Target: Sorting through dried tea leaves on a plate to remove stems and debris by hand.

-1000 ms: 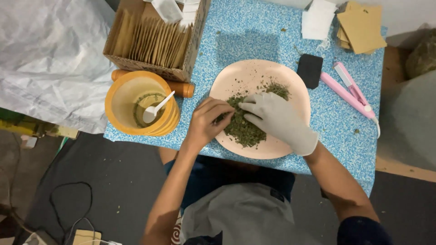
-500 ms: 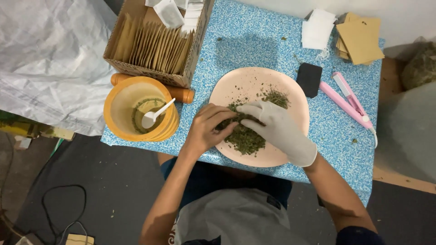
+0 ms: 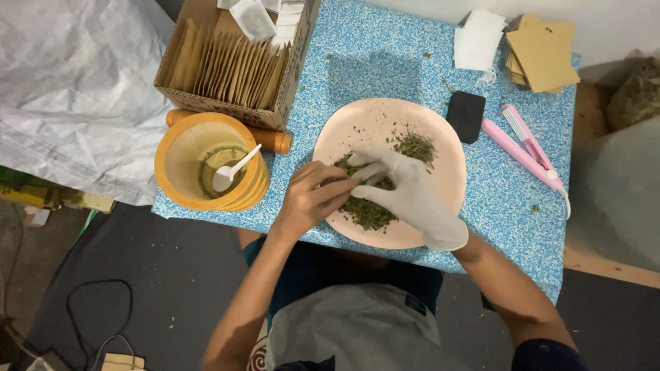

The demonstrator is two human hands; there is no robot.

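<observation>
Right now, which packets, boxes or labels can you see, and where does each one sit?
Cardboard box: top left, brown, open, rectangular.
Kraft envelopes: upright row inside the box, tan.
White sachets: top right, flat squares.
Brown packets: stacked beside the sachets.
No screens or signs.

Dried green herb (image 3: 368,209): loose, crumbled leaf matter, heaped in an uneven mound on the near-left part of a round, pale pink plate (image 3: 385,117), with a smaller clump toward the plate's far right and scattered flecks between. The plate lies flat on the blue speckled bench (image 3: 371,62), near its front edge.
</observation>
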